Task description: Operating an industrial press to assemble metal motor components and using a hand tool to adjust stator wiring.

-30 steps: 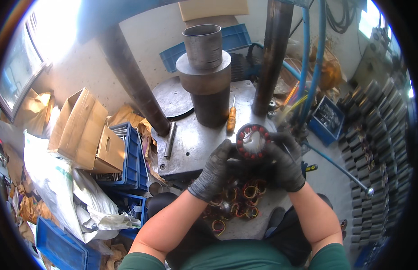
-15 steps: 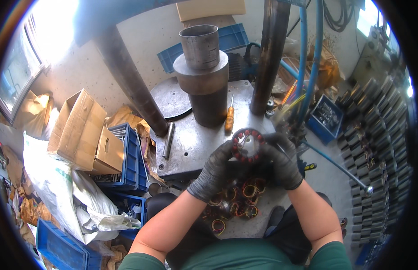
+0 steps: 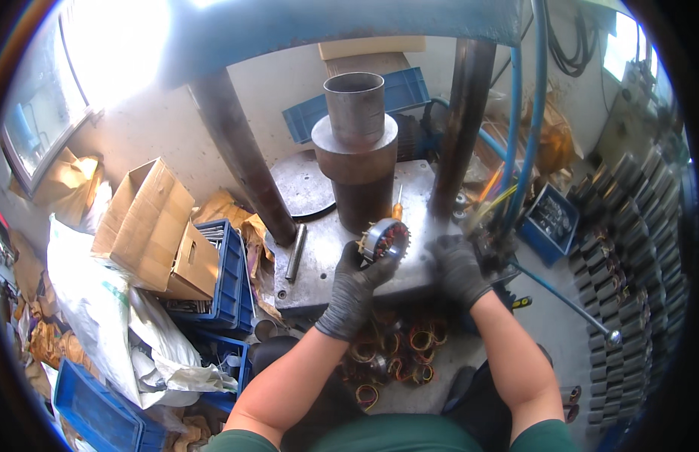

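Note:
In black gloves, my left hand (image 3: 351, 290) grips a motor stator (image 3: 386, 239), a metal ring with red windings inside, tilted on its side above the press plate. My right hand (image 3: 460, 271) is apart from the ring, over the right front part of the plate (image 3: 313, 282). Its fingers look curled, and what they hold, if anything, cannot be made out. Behind the stator stands a thick steel cylinder (image 3: 355, 162) with a narrower tube on top. A screwdriver (image 3: 397, 209) with an orange handle is by the cylinder's base, partly hidden by the stator.
Several wound coils (image 3: 421, 343) with coloured wires lie below the plate's front edge. A metal rod (image 3: 296, 254) rests at the plate's left. Press columns (image 3: 464, 124) rise on both sides. Cardboard boxes (image 3: 150, 226) and blue crates stand left; stacked metal cylinders (image 3: 628, 301) fill the right.
My right hand has let go of the stator and moved right, over the plate. My left hand has shifted left and turned the stator onto its side. The view has tilted upward slightly.

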The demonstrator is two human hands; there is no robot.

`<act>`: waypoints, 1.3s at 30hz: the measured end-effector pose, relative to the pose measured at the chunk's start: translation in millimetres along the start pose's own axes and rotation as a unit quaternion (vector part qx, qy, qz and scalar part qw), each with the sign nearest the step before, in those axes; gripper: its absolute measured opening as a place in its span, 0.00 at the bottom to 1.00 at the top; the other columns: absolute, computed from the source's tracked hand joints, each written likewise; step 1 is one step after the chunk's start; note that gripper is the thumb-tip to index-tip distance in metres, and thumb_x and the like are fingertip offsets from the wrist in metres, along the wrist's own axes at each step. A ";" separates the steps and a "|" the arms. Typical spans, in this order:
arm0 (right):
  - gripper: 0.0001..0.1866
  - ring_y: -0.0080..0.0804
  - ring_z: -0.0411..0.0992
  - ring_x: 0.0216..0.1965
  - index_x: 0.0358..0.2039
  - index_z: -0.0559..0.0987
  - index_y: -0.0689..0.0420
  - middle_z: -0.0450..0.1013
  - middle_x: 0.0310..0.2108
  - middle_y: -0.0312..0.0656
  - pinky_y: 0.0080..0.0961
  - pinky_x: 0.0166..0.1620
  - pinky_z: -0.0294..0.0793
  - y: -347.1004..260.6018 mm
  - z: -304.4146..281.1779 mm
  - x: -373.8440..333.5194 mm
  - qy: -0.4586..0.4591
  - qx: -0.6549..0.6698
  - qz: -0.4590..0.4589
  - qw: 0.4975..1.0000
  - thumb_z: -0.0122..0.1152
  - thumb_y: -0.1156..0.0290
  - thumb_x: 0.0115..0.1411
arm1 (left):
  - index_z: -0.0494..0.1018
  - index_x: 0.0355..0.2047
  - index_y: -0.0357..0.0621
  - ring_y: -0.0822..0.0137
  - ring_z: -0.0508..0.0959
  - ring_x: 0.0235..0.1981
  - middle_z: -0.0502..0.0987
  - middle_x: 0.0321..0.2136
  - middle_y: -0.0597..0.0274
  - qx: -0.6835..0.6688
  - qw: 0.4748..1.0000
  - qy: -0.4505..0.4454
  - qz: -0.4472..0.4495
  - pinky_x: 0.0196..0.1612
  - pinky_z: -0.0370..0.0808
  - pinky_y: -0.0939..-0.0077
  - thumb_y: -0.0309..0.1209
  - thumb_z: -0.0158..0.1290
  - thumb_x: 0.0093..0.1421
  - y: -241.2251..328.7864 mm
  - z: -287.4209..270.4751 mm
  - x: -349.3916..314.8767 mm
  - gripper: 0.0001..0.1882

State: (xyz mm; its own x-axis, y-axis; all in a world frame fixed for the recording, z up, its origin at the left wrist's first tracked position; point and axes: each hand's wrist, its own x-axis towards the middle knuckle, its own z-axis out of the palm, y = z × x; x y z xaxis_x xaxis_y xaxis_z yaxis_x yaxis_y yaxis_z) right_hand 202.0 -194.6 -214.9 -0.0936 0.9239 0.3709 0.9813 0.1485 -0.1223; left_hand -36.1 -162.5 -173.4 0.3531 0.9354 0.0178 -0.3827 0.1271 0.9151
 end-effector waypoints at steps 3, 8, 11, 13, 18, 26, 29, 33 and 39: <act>0.17 0.46 0.72 0.55 0.49 0.82 0.50 0.77 0.50 0.44 0.46 0.58 0.68 -0.9 12.0 6.8 -0.016 -0.023 -0.009 1.000 0.61 0.67 0.58 | 0.69 0.53 0.36 0.71 0.78 0.40 0.78 0.41 0.60 0.043 0.999 -0.004 0.014 0.44 0.77 0.78 0.36 0.68 0.59 -1.7 3.2 -1.6 0.28; 0.17 0.48 0.74 0.51 0.50 0.81 0.50 0.78 0.48 0.44 0.46 0.53 0.72 -2.1 9.0 5.8 0.046 -0.009 -0.019 0.999 0.60 0.68 0.59 | 0.70 0.53 0.37 0.73 0.76 0.42 0.77 0.41 0.60 0.117 0.992 -0.036 0.011 0.44 0.76 0.76 0.32 0.69 0.57 -3.9 10.5 -11.0 0.27; 0.23 0.55 0.78 0.47 0.56 0.77 0.53 0.80 0.45 0.49 0.45 0.50 0.78 7.5 32.5 -5.7 0.099 0.366 0.168 0.910 0.59 0.52 0.66 | 0.68 0.55 0.36 0.66 0.79 0.46 0.78 0.45 0.57 0.212 0.976 -0.036 0.039 0.52 0.77 0.70 0.24 0.69 0.53 -1.5 19.4 -17.2 0.31; 0.27 0.51 0.78 0.50 0.58 0.75 0.54 0.79 0.48 0.49 0.45 0.54 0.78 -24.0 -8.0 -3.8 -0.024 0.638 0.255 0.726 0.54 0.47 0.69 | 0.68 0.56 0.38 0.65 0.79 0.48 0.78 0.47 0.55 0.277 0.956 -0.028 0.097 0.53 0.77 0.70 0.25 0.70 0.52 -1.9 13.9 -18.7 0.33; 0.34 0.42 0.75 0.57 0.64 0.69 0.56 0.75 0.56 0.47 0.43 0.61 0.74 -49.2 -55.0 -19.3 -0.164 0.901 0.231 0.327 0.41 0.40 0.73 | 0.68 0.60 0.47 0.56 0.76 0.58 0.70 0.56 0.49 0.424 0.824 -0.114 0.357 0.59 0.77 0.63 0.24 0.76 0.43 -13.3 19.6 -9.5 0.44; 0.27 0.39 0.74 0.58 0.61 0.72 0.56 0.75 0.56 0.46 0.39 0.64 0.72 -45.2 -49.9 -29.2 -0.082 0.811 0.133 0.563 0.54 0.51 0.69 | 0.62 0.66 0.46 0.55 0.72 0.61 0.64 0.62 0.50 0.265 0.929 -0.153 0.208 0.61 0.76 0.63 0.27 0.74 0.48 -6.4 32.2 -24.6 0.47; 0.27 0.37 0.76 0.54 0.59 0.73 0.58 0.76 0.53 0.45 0.37 0.60 0.76 -54.1 -64.3 -30.1 -0.078 0.864 0.165 0.469 0.61 0.55 0.65 | 0.63 0.64 0.42 0.63 0.73 0.55 0.69 0.55 0.54 0.177 0.975 -0.125 0.049 0.56 0.76 0.67 0.29 0.72 0.52 -12.5 29.6 -22.4 0.41; 0.28 0.36 0.77 0.52 0.59 0.73 0.58 0.76 0.52 0.45 0.35 0.58 0.78 -58.9 -56.7 -32.5 -0.028 0.758 0.097 0.645 0.63 0.55 0.63 | 0.70 0.55 0.40 0.69 0.76 0.43 0.74 0.43 0.61 0.228 0.967 -0.113 0.022 0.49 0.77 0.72 0.34 0.71 0.54 -21.4 24.8 -12.5 0.31; 0.30 0.34 0.75 0.55 0.60 0.72 0.58 0.75 0.52 0.43 0.35 0.61 0.74 -57.8 -48.8 -35.9 -0.068 0.846 0.236 0.474 0.64 0.55 0.63 | 0.68 0.57 0.37 0.67 0.79 0.49 0.77 0.47 0.53 0.326 0.937 -0.119 0.029 0.53 0.79 0.69 0.34 0.75 0.50 -1.5 32.5 -17.7 0.38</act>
State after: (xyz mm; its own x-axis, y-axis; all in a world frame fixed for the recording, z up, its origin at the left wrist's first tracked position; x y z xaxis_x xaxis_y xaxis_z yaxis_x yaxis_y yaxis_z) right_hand 156.8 -253.6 -176.3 -0.0537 0.9921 -0.1136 -0.6295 -0.1219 -0.7674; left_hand -14.0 -190.0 -162.0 0.5584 0.8243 0.0928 0.1695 -0.2229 0.9600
